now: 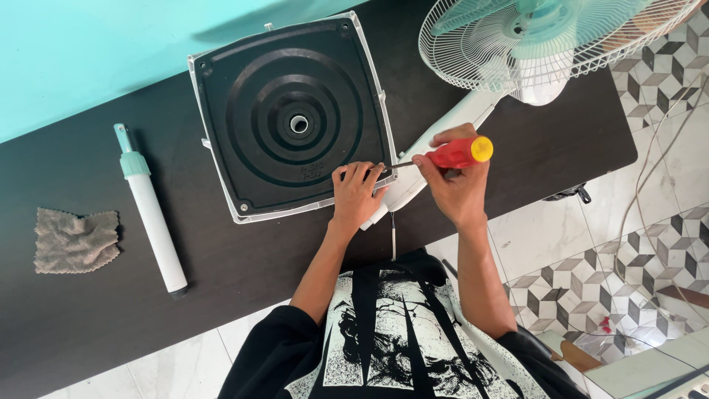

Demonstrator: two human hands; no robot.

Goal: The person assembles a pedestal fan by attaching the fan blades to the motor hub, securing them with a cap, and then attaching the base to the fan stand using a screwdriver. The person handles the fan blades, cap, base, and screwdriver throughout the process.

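Both hands meet at the near right corner of a black square fan base (292, 118) lying upside down on a dark tabletop (244, 258). Left hand (357, 193) rests on that corner with fingers spread and fingertips pressed to the base's rim. Right hand (456, 185) is clamped around the red handle of a screwdriver (452, 154) with a yellow cap, its thin shaft pointing left so the tip reaches the corner just beside the left fingertips. Beneath the hands a white fan neck (443, 144) runs diagonally toward the fan head (543, 37), whose white wire cage and pale green blades overhang the tabletop's far right corner. A white pole (151, 214) with a pale green collar lies well apart to the left, and a grey cloth (76, 240) sits near the left edge. A thin white cord (393, 244) hangs over the near edge toward the person's black printed shirt (391, 332). Patterned floor tiles (665, 244) show to the right.
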